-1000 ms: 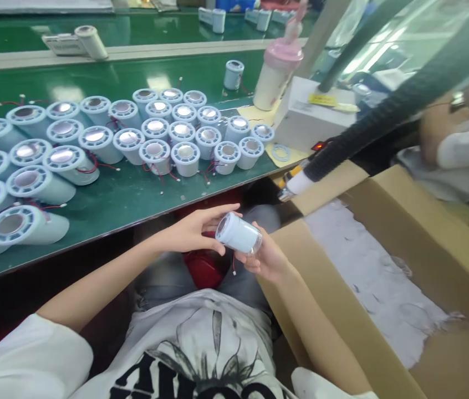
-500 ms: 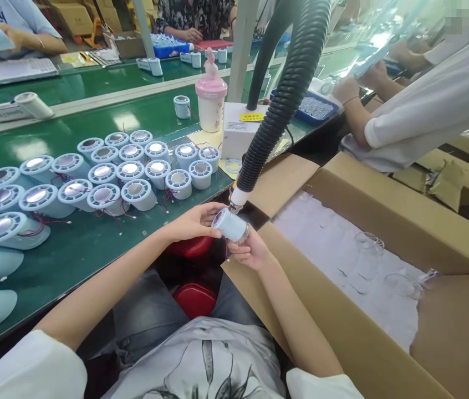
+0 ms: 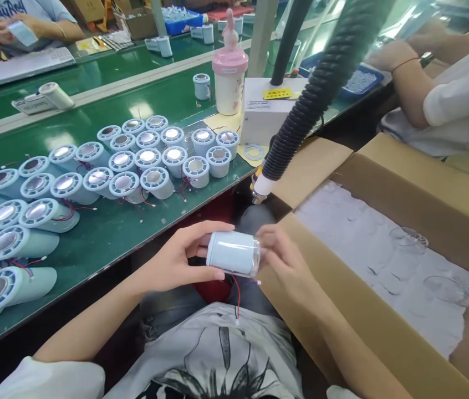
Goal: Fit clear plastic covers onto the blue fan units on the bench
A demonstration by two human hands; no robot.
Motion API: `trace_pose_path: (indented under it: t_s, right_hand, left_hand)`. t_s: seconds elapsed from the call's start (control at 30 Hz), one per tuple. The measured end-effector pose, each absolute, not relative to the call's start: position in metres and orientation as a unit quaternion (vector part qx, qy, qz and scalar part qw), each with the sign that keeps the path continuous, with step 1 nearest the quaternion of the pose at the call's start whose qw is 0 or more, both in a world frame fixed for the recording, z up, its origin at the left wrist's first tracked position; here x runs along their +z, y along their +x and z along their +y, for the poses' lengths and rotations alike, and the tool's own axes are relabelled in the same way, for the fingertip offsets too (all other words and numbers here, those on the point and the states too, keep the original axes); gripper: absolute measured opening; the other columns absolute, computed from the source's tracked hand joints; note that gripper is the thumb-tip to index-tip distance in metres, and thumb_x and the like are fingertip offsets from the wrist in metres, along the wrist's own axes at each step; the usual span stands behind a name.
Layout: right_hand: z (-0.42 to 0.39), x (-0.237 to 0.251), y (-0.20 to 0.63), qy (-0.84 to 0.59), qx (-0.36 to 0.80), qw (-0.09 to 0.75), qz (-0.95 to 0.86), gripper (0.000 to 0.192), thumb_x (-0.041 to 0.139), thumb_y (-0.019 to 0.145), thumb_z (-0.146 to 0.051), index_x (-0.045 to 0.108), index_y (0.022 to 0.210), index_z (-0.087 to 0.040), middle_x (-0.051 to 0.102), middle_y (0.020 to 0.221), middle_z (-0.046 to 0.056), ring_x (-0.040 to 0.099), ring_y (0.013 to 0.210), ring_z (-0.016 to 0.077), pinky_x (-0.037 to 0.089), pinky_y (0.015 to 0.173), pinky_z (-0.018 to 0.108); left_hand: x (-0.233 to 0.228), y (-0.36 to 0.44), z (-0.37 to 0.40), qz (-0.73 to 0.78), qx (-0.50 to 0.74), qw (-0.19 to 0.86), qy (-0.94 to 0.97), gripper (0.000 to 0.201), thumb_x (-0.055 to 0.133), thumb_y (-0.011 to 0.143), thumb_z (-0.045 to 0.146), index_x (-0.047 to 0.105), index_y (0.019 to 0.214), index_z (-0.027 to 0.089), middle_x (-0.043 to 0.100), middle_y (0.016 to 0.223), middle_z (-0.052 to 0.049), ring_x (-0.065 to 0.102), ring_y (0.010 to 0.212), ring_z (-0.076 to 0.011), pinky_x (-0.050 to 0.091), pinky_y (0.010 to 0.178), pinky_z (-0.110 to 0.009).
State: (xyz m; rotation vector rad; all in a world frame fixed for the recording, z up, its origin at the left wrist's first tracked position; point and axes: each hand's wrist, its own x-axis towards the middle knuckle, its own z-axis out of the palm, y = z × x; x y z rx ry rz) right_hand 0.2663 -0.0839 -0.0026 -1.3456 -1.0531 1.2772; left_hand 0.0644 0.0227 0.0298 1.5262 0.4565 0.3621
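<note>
A pale blue cylinder (image 3: 231,252) with a clear cap at its right end lies sideways between both hands, above my lap. My left hand (image 3: 178,258) grips its left end with thumb below and fingers above. My right hand (image 3: 283,258) holds the capped right end. A thin red wire (image 3: 237,296) hangs down from the cylinder. The white nozzle (image 3: 261,185) of a black ribbed hose (image 3: 321,91) hangs just above and to the right of the cylinder, apart from it.
Several pale blue cylinders (image 3: 147,158) with red wires stand and lie on the green bench (image 3: 105,233). An open cardboard box (image 3: 384,244) with white padding and clear caps sits at my right. A white unit (image 3: 265,111) and pink-lidded bottle (image 3: 229,72) stand behind. Other people work nearby.
The cylinder has come down and away from the hose nozzle and turned to lie sideways. My right hand shifted onto its capped end. The view tilted slightly.
</note>
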Motion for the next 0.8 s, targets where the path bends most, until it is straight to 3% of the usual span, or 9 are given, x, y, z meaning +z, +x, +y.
trace_pose_path:
  t_s: [0.07,0.1,0.17,0.33,0.4,0.53,0.67,0.8]
  right_hand:
    - [-0.089,-0.002,0.266,-0.517,0.326,0.536,-0.583,0.044,0.058,0.083,-0.014,0.046,0.123,-0.027,0.047,0.141,0.01,0.06,0.11,0.0224,0.053,0.089,0.042]
    - [-0.091,-0.002,0.265,-0.478,0.268,0.535,-0.643,0.053,0.058,0.081,-0.008,0.045,0.127,-0.032,0.036,0.149,0.007,0.051,0.124,0.0239,0.048,0.098,0.046]
    - [-0.093,-0.003,0.263,-0.426,0.245,0.516,-0.702,0.062,0.06,0.08,-0.002,0.045,0.129,-0.039,0.036,0.15,0.002,0.042,0.132,0.0237,0.043,0.104,0.046]
    - [-0.097,0.0,0.255,-0.442,0.482,0.531,-0.539,0.057,0.071,0.08,-0.024,0.048,0.131,-0.039,0.059,0.128,0.003,0.059,0.113,0.022,0.054,0.09,0.036]
    - [-0.098,0.002,0.254,-0.435,0.534,0.532,-0.492,0.051,0.07,0.081,-0.027,0.053,0.127,-0.04,0.065,0.117,0.001,0.065,0.102,0.0206,0.057,0.082,0.033]
    - [-0.097,0.005,0.257,-0.472,0.506,0.505,-0.516,0.053,0.076,0.073,-0.018,0.061,0.121,-0.037,0.064,0.12,0.0,0.064,0.097,0.0201,0.057,0.079,0.032]
    - [-0.094,0.007,0.247,-0.487,0.532,0.494,-0.485,0.048,0.073,0.074,-0.018,0.063,0.12,-0.031,0.066,0.116,0.001,0.066,0.084,0.0175,0.056,0.076,0.031]
    - [-0.082,-0.007,0.256,-0.475,0.55,0.449,-0.52,0.057,0.07,0.078,-0.029,0.053,0.132,-0.028,0.071,0.1,0.001,0.066,0.082,0.0183,0.054,0.081,0.034]
  left_hand:
    - [0.035,0.061,0.016,0.225,0.161,0.691,0.668,0.06,0.075,0.073,0.02,0.052,0.128,0.028,0.057,0.125,-0.008,0.061,0.104,-0.0201,0.054,0.086,-0.028]
    - [0.036,0.06,0.014,0.235,0.158,0.692,0.664,0.059,0.074,0.073,0.023,0.052,0.128,0.028,0.059,0.122,-0.007,0.062,0.1,-0.0198,0.055,0.082,-0.027]
    - [0.038,0.059,0.012,0.248,0.149,0.69,0.664,0.061,0.074,0.073,0.027,0.051,0.129,0.028,0.061,0.119,-0.007,0.064,0.095,-0.0196,0.056,0.076,-0.026]
    - [0.037,0.051,0.014,0.195,0.152,0.672,0.698,0.072,0.077,0.07,0.021,0.048,0.134,0.035,0.046,0.143,-0.005,0.05,0.125,-0.0265,0.049,0.099,-0.035]
    - [0.037,0.049,0.014,0.186,0.142,0.69,0.685,0.07,0.074,0.074,0.017,0.046,0.136,0.036,0.045,0.144,-0.005,0.049,0.127,-0.0254,0.046,0.103,-0.037]
    - [0.032,0.046,0.013,0.213,0.097,0.737,0.635,0.072,0.071,0.077,0.018,0.039,0.14,0.034,0.06,0.129,-0.005,0.061,0.113,-0.0223,0.048,0.1,-0.037]
    - [0.021,0.042,0.015,0.257,0.073,0.73,0.629,0.076,0.072,0.075,0.021,0.037,0.141,0.036,0.06,0.131,-0.003,0.062,0.111,-0.024,0.051,0.095,-0.037]
    - [0.012,0.044,0.022,0.289,0.091,0.729,0.614,0.058,0.069,0.076,0.026,0.052,0.13,0.041,0.063,0.127,0.003,0.065,0.107,-0.0241,0.056,0.087,-0.032]
